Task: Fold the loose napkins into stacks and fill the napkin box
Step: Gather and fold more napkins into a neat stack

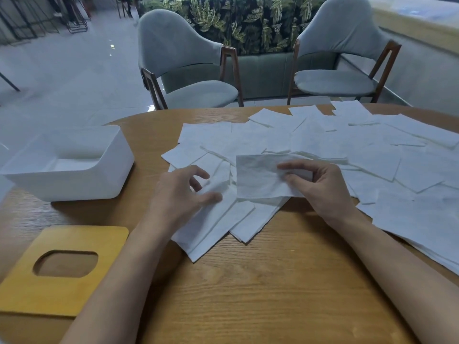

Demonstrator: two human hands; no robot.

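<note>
Starting nearest the camera, the yellow wooden lid (pixel 32 291) with its oval slot lies flat on the wooden table (pixel 260 294), down at the left corner. Both bare forearms reach in over the tabletop from below.

Moving up, we've got a fanned pile of napkins (pixel 223 227) at the centre, its corners pointing back toward the person. The left hand (pixel 178 194) rests on top of that pile, fingers loosely bent and spread, thumb lying along the paper. It grips nothing that I can see.

Just beside it, the right hand (pixel 320 187) has the action: thumb and forefinger pinch the right edge of a single napkin (pixel 258 177), the other fingers curled in behind. That sheet is lifted a little and hangs over the top of the fanned pile, slightly creased.

Out to the left, the white napkin box (pixel 82 182) stands open on the table, well apart from both hands, and whether anything is in it I cannot tell from this angle.

Further back and sweeping right, loose napkins (pixel 372 150) cover the table in overlapping sheets, right out to the far edge.

Beyond the table, two grey chairs (pixel 188 63) with wooden legs stand on the pale floor, and behind them a leaf-patterned panel (pixel 248 18).
</note>
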